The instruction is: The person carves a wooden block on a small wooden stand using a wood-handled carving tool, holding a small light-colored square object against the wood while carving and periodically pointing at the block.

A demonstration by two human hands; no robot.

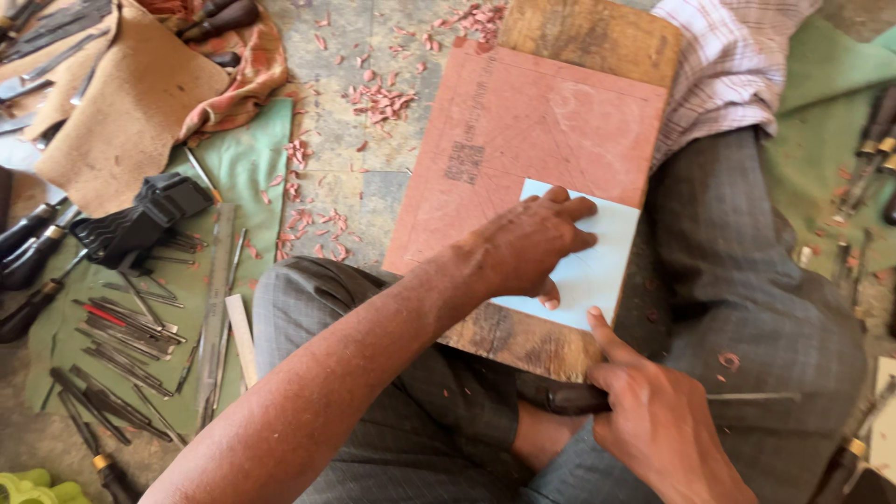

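A wooden board [597,37] lies across my lap with a pinkish-red sheet [523,121] on it. A pale blue paper [607,252] sits on the sheet's near right corner. My left hand [527,247] lies flat on the paper, fingers spread and pressing it down. My right hand [653,420] is just below the board's near edge, its index finger stretched up to the paper's lower corner. The other fingers close around a carving tool [565,399] with a dark handle; its thin metal shaft [756,397] sticks out to the right.
Several chisels and gravers [121,327] and a metal ruler [217,308] lie on a green cloth at left, beside a black tool [140,224]. Pink shavings [383,98] litter the floor. More tools [873,140] lie at right.
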